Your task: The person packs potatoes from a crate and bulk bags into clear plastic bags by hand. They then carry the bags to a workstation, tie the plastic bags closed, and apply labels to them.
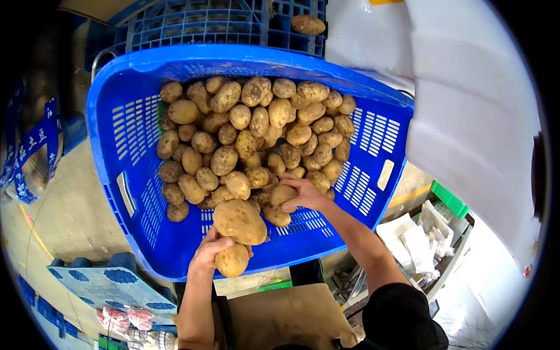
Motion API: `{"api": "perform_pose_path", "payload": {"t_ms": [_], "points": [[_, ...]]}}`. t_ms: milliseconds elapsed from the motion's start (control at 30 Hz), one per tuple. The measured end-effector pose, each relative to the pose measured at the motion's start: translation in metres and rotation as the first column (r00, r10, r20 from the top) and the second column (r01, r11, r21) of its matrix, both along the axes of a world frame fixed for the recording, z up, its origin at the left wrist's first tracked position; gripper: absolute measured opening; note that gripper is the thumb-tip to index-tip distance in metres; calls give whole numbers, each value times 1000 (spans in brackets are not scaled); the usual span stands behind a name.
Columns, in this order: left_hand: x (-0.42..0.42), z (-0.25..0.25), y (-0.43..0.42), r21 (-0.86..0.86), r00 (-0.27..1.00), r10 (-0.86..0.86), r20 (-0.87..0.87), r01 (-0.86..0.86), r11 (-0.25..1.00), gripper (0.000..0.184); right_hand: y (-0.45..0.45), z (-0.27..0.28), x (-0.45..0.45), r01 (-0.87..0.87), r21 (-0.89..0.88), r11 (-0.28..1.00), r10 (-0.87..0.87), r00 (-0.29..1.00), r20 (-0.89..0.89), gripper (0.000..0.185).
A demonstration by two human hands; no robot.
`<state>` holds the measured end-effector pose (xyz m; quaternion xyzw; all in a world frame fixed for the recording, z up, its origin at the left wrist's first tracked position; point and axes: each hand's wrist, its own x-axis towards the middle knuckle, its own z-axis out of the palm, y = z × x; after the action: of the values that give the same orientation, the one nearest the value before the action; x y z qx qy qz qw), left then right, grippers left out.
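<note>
A large blue plastic basket point(233, 53) with slotted walls holds a heap of brown potatoes point(239, 116). Over its near edge, my left hand point(207, 249) is closed around two potatoes: a big one point(239, 222) on top and a smaller round one point(231, 261) below it. My right hand point(304, 193) reaches into the near side of the heap, its fingers wrapped round another potato point(283, 195). One more potato point(276, 216) lies just below that hand.
Behind the basket is a blue plastic pallet point(198, 26) with a single potato point(308, 25) on it. A light-blue pallet point(116, 286) stands at lower left. White papers point(408, 242) and a green crate point(449, 200) are at right, near a large white sheet point(466, 87).
</note>
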<state>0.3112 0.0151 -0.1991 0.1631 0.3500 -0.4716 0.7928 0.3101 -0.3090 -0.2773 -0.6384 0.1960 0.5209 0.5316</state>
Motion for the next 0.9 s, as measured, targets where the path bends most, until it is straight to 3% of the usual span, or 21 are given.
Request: {"api": "perform_pose_path", "payload": {"t_ms": [33, 67, 100, 167, 200, 300, 400, 500, 533, 633, 667, 767, 833, 900], "points": [[1, 1, -1, 1, 1000, 5, -1, -5, 1000, 82, -10, -1, -11, 305, 56, 951, -299, 949, -104, 72], [3, 4, -1, 14, 1000, 3, -3, -3, 1000, 82, -17, -5, -22, 573, 52, 818, -560, 813, -160, 72], [3, 4, -2, 17, 1000, 4, -3, -4, 1000, 82, -19, -6, -22, 722, 22, 691, -713, 686, -143, 82], [2, 4, -3, 20, 1000, 0, -4, 0, 1000, 82, -18, -17, -20, 867, -220, 447, -894, 444, -66, 92], [2, 4, -3, 25, 1000, -18, -8, 19, 1000, 81, -19, -19, -7, 854, -170, 492, -870, 477, -123, 92], [5, 7, -4, 4, 1000, -26, 9, 26, 1000, 80, -11, -62, 9, 902, 17, 431, -884, 426, -191, 85], [4, 7, -4, 20, 999, -37, 14, 37, 999, 79, 17, -93, 34, 988, 153, 4, -958, 47, -284, 85], [0, 3, 0, -42, 999, -37, 34, 39, 998, 79, 30, -75, 74, 1000, -1, -3, -953, -3, -302, 83], [-2, 4, 2, -43, 999, -42, 24, 43, 998, 78, 36, -78, 78, 995, 66, -70, -970, -53, -235, 87], [-2, 4, 0, -71, 999, -30, 23, 31, 997, 77, 40, -83, 62, 937, 94, 337, -923, 348, -164, 93], [-1, 5, -2, -87, 999, -23, 29, 25, 996, 77, 37, -84, 58, 844, 66, 533, -839, 537, -94, 96], [-4, 7, -7, -114, 999, -38, -4, 38, 993, 76, 61, -34, 68, 875, 184, 448, -850, 481, -216, 96], [-2, 7, -11, -107, 998, -61, -1, 60, 992, 76, 90, -4, 79, 791, 166, 589, -756, 612, -233, 104], [3, 10, -11, -79, 995, -101, 17, 102, 992, 76, 126, 52, 103, 517, 148, 843, -496, 854, -156, 99]]}}
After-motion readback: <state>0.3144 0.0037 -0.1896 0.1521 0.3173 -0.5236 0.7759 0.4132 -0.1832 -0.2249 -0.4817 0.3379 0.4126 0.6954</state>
